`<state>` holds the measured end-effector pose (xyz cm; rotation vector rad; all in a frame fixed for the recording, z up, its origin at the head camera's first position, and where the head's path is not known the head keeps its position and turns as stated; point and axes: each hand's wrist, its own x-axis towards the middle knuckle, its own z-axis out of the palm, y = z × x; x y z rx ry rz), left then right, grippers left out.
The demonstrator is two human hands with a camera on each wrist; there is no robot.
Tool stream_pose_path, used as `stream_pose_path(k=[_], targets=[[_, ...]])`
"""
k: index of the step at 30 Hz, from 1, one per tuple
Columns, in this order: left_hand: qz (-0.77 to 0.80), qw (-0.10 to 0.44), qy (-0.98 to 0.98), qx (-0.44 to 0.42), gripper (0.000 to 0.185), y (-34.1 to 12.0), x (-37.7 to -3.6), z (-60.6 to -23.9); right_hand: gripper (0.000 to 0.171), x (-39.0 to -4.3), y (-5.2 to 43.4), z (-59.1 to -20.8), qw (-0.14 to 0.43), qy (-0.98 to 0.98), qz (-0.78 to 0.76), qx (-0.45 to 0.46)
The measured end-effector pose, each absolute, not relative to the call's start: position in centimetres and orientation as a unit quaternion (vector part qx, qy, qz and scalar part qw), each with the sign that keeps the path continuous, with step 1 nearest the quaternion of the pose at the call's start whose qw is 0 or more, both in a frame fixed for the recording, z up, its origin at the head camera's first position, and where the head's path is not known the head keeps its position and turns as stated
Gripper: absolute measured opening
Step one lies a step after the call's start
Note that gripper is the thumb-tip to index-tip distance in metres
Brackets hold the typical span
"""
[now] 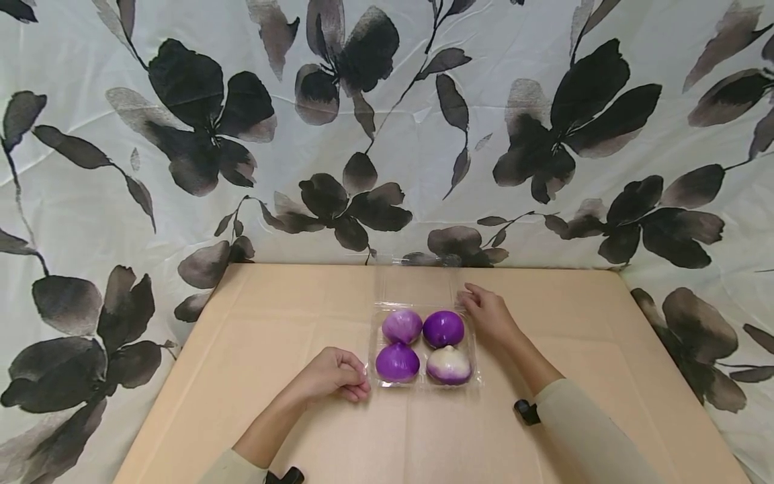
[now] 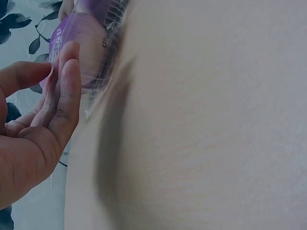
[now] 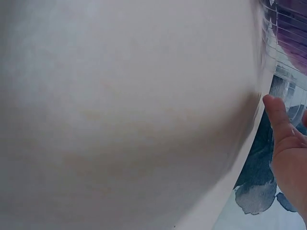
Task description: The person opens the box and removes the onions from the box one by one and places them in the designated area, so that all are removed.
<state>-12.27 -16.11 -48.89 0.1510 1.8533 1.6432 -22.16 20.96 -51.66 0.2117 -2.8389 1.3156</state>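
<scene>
A clear plastic clamshell box (image 1: 423, 384) lies on the board with its lid (image 1: 417, 286) folded back toward the far edge. Several onions sit inside in two rows: a pale purple onion (image 1: 402, 327) and a deep purple onion (image 1: 444, 329) behind, a purple onion (image 1: 397, 362) and a white-and-purple onion (image 1: 449, 366) in front. My left hand (image 1: 335, 376) is at the box's near left corner, fingers lightly bent; in the left wrist view its thumb is close to the fingers (image 2: 69, 91). At the far right corner, near the lid, my right hand (image 1: 488, 314) reaches with extended fingers (image 3: 276, 112).
The box stands near the far edge of a light tan board (image 1: 290, 302). Behind and beside the board hangs a white cloth (image 1: 435, 168) with dark flowers. A black wrist strap (image 1: 526, 411) shows at the right sleeve (image 1: 586, 423).
</scene>
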Motion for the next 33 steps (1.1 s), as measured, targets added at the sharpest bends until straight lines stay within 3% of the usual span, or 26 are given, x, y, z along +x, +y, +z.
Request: stream_pose_path(k=[15,33], targets=[[0.631,0.326,0.703,0.049,0.016,-16.1,-12.3,-49.0,0.052,-21.9,21.7,-50.8,-0.020,-0.916,0.399,0.041],[0.637,0.329,0.695,0.049,0.007,-16.2,-12.4,-49.2,0.047,-19.4,23.2,-49.0,0.010,-0.890,0.446,0.093]])
